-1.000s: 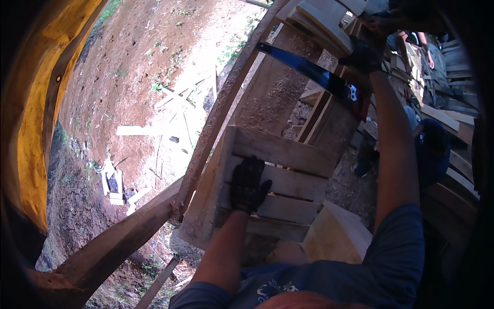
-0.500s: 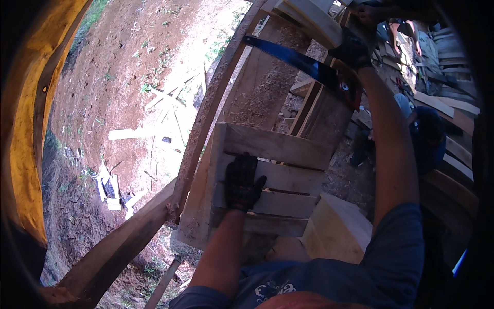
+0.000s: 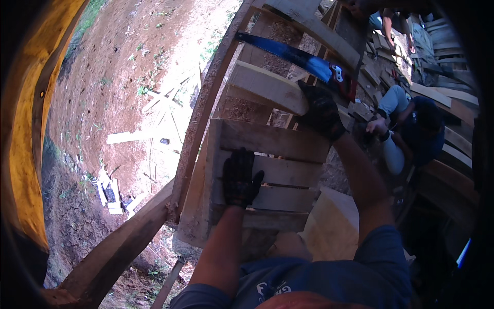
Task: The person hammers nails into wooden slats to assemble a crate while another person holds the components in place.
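Note:
A slatted wooden crate (image 3: 288,171) stands in front of me, its spaced slats facing up. My left hand (image 3: 241,177), in a black glove, lies flat on the slats with fingers stretched and thumb out. Beyond the crate's far edge, my gloved right hand (image 3: 322,112) grips the right end of a short pale wooden board (image 3: 265,86). That board is over the bench, between the crate and a handsaw (image 3: 288,53). The saw, with a blue blade and red and black handle, lies past the board. My right fingers are partly hidden by the glove's back.
More planks (image 3: 314,31) lie at the bench's far end. A long wooden rail (image 3: 203,123) runs along the left side. A pale wooden block (image 3: 332,221) is near my body. At the right a person (image 3: 422,129) crouches by stacked boards. Sawdust covers the bench.
My right hand has come back toward me from beyond the saw, bringing the pale board up to the crate's far side. My left hand stays on the slats.

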`<action>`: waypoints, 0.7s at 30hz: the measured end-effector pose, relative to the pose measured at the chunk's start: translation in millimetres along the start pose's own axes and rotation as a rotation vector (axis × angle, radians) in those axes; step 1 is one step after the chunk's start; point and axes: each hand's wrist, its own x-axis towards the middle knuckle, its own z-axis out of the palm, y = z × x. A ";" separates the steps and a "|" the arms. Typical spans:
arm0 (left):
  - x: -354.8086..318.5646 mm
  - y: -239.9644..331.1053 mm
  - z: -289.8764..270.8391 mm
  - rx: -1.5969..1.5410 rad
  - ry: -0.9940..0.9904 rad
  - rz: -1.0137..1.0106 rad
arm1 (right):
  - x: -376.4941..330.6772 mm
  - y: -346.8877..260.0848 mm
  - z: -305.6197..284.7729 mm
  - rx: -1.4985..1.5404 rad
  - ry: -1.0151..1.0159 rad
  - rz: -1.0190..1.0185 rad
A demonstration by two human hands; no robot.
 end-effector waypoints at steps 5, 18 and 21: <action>1.2 1.0 -4.2 -0.018 -0.018 -0.015 | -10.6 -6.7 3.8 -0.051 0.033 -0.044; 4.5 3.7 -9.3 -0.069 -0.036 -0.026 | 153.1 118.7 -50.3 -0.420 0.313 0.220; 2.5 3.7 -7.9 -0.062 -0.025 -0.020 | 172.1 132.7 -52.6 -0.420 0.175 0.317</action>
